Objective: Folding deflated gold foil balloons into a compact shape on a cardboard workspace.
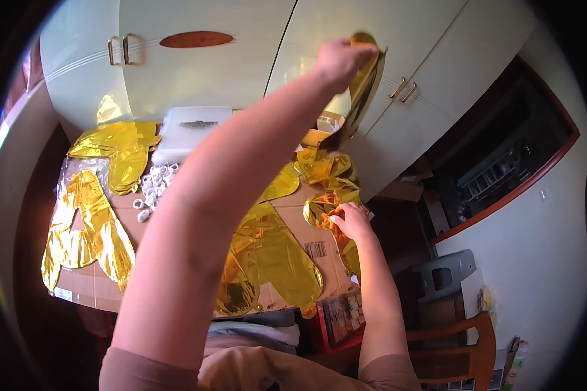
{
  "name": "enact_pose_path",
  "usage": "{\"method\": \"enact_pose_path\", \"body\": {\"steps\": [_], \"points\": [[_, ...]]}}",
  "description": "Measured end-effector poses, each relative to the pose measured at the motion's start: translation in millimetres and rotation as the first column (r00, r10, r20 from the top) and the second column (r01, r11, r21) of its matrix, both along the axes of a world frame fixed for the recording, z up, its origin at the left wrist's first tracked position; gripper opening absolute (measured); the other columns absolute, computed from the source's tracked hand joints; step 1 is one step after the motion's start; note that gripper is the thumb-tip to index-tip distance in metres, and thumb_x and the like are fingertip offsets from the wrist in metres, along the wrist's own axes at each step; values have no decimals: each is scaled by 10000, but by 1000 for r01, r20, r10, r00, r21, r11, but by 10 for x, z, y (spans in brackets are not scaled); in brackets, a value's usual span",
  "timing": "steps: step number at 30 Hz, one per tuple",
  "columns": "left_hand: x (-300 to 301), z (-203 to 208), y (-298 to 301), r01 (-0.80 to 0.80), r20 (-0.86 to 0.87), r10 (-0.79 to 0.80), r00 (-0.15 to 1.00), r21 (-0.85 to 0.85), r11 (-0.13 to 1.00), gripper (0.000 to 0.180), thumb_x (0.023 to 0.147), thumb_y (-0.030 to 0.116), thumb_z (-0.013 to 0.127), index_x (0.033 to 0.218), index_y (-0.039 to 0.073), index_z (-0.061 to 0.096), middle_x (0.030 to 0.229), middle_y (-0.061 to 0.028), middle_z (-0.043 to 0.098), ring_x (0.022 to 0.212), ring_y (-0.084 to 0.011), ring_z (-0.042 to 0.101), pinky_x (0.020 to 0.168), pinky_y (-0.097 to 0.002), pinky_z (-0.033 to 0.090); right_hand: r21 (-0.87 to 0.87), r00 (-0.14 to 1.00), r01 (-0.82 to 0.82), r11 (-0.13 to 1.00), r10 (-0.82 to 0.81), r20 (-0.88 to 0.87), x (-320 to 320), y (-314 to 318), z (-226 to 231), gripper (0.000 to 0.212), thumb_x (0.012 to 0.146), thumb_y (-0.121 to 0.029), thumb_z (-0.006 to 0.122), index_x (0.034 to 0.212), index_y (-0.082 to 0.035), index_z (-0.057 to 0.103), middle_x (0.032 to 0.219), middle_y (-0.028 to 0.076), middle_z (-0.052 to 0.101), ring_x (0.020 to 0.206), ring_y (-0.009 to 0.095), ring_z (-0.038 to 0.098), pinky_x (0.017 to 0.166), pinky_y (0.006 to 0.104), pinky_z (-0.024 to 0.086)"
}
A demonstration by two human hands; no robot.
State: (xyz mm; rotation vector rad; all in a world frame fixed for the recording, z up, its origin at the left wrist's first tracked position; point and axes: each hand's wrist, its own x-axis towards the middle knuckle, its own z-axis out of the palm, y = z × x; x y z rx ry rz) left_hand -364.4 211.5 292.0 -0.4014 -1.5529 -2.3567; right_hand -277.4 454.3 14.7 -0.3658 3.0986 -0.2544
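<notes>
My left hand (342,64) is raised high in front of the cabinet doors, closed on the top of a flat gold foil balloon (362,88). That balloon hangs down as a long narrow strip toward the table. Lower down, my right hand (353,221) pinches a crumpled gold foil balloon (324,207) at the table's right side. A flat, uninflated gold foil balloon (284,257) spreads over the cardboard close to my body. My left forearm hides part of the table's middle.
More gold foil balloons (88,221) lie at the left on the cardboard (104,287). A clump of small white rings or ties (155,186) sits by a translucent plastic box (176,133). White cabinets (202,72) rise behind. A wooden chair (450,358) and a grey plastic stool (443,274) stand right.
</notes>
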Motion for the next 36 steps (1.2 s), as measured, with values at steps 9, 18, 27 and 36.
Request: {"method": "enact_pose_path", "body": {"steps": [9, 18, 27, 36], "points": [[428, 1329, -1072, -41, -393, 53, 918, 39, 998, 253, 927, 145, 690, 1095, -42, 666, 962, -132, 666, 816, -228, 632, 719, -347, 525, 15, 998, 28, 1000, -28, 58, -55, 1, -28, 493, 865, -382, 710, 1179, -13, 620, 1237, 180, 609, 1202, 351, 559, 1050, 434, 435], [1014, 1465, -1975, -327, -289, 369, 884, 184, 927, 228, 890, 150, 742, 1030, -7, 653, 934, -121, 666, 807, -241, 665, 707, -340, 551, 47, 994, 56, 997, -60, 87, -84, -28, 117, 528, 776, -355, 800, 1128, -4, 621, 1173, 196, 642, 1126, 346, 606, 963, 414, 485], [1579, 1032, -2332, -318, -223, 311, 924, 4, 948, 251, 911, 226, 712, 1017, 17, 621, 860, -131, 663, 728, -234, 675, 610, -371, 588, 71, 964, 33, 997, -50, 260, -381, -68, 459, 784, 650, -288, 886, 1302, -20, 543, 1295, 206, 614, 1202, 325, 591, 992, 407, 479], [2284, 271, -2297, -113, -240, 114, 964, 21, 993, 278, 912, 168, 723, 1066, -42, 629, 952, -113, 706, 791, -162, 703, 712, -301, 622, 141, 1000, 2, 990, -5, 19, -668, -207, 328, 728, 694, -318, 851, 1303, -41, 563, 1319, 219, 586, 1219, 344, 569, 1035, 414, 460]]}}
